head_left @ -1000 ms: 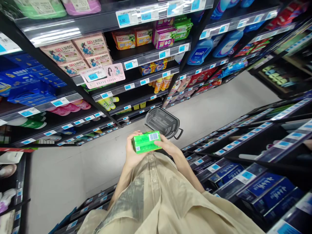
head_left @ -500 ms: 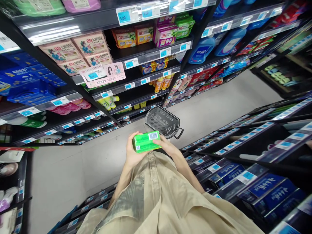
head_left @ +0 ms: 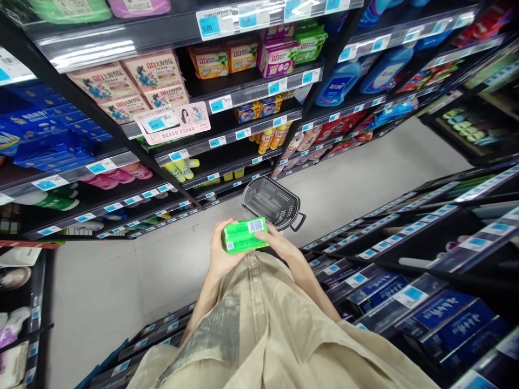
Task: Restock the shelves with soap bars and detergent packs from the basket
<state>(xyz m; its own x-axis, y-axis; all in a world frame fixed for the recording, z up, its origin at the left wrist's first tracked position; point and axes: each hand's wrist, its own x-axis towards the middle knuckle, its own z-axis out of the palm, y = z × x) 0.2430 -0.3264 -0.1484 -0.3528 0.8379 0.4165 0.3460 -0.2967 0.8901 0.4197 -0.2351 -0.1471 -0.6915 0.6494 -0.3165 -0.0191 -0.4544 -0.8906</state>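
The person is standing in a shop aisle and holding a green box (head_left: 243, 236) in front of the chest with both hands. The left hand (head_left: 222, 254) is wrapping around the box's left end from below, its fingers closed on the near side, while the right hand (head_left: 279, 243) is gripping the right end, thumb resting on top beside the white barcode label. So both hands are clamped on the box, one at each end, and the box is lying roughly level with its long side across the body. Just beyond the box, on the pale floor (head_left: 357, 183), a dark grey shopping basket (head_left: 271, 202) is sitting tilted, its open mouth turned toward the person and one handle hanging on the side nearer the right hand. Past the basket, shelves (head_left: 227, 102) with blue price tags are carrying pink packets, yellow bottles and blue jugs. To the right of the box, lower racks (head_left: 405, 243) are running along the aisle, holding dark blue packs. Below the box, a beige shirt (head_left: 259, 324) is filling the near view
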